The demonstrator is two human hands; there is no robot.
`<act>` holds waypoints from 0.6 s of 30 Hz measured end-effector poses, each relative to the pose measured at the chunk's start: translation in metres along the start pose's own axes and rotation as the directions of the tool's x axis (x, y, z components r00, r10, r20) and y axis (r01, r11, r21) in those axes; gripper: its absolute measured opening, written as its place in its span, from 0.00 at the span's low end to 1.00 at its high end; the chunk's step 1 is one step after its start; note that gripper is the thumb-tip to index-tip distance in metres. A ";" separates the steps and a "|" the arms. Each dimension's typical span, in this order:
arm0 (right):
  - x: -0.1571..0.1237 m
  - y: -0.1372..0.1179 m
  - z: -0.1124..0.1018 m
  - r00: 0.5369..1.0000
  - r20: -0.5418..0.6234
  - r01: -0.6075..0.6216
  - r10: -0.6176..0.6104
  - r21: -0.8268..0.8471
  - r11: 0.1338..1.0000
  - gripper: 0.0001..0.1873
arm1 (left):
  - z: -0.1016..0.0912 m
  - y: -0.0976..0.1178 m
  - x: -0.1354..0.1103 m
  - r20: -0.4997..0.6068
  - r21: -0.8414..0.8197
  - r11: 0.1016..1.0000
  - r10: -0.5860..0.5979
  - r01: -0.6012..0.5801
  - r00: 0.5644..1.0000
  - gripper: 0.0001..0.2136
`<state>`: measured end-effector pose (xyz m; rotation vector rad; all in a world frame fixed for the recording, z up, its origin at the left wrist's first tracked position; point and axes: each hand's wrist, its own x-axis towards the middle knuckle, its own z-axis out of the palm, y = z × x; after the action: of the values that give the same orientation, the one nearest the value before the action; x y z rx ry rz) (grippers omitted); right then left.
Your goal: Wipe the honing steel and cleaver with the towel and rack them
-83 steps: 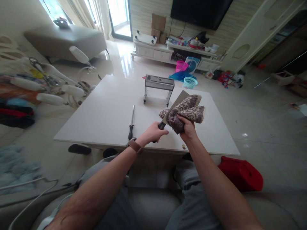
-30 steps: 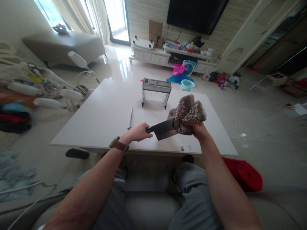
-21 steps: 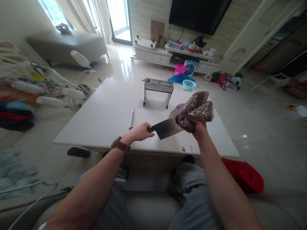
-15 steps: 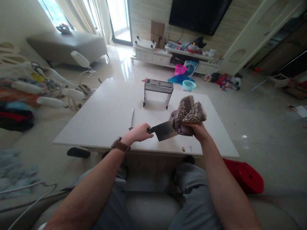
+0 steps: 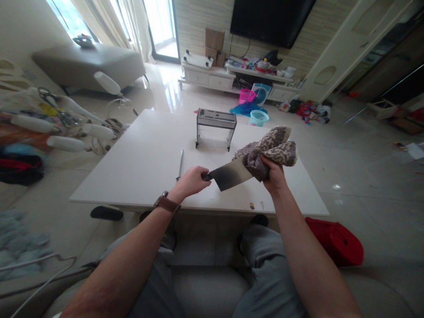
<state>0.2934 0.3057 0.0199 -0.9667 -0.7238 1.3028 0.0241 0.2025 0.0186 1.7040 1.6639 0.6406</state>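
Observation:
My left hand is closed round the dark handle of a cleaver, whose broad blade points to the right above the table. A patterned brown and cream cloth, thick and folded, is gripped in my right hand. Part of the cloth wraps over the far end of the blade and hides its tip. Left of the blade, a thin rod like a sharpening steel lies on the white table, its near end partly behind my left hand.
A grey-topped, clear-sided knife stand stands toward the table's back. On the floor beyond are a light blue basket and a pink basket. A red bin-like object is at the right, and a white lamp at the left.
My right hand has slid the cloth a little to the right along the cleaver, and more of the blade shows now. My left hand keeps its hold with little movement.

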 end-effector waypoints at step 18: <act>-0.059 0.055 0.056 0.974 -0.081 -0.206 0.213 0.086 0.975 0.20 | 0.039 0.026 0.006 -0.120 -0.320 0.944 -0.125 0.081 0.985 0.03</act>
<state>0.2104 0.2574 0.0007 -1.0531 -0.5081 1.4504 0.0703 0.2045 0.0115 1.3620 1.6312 0.9373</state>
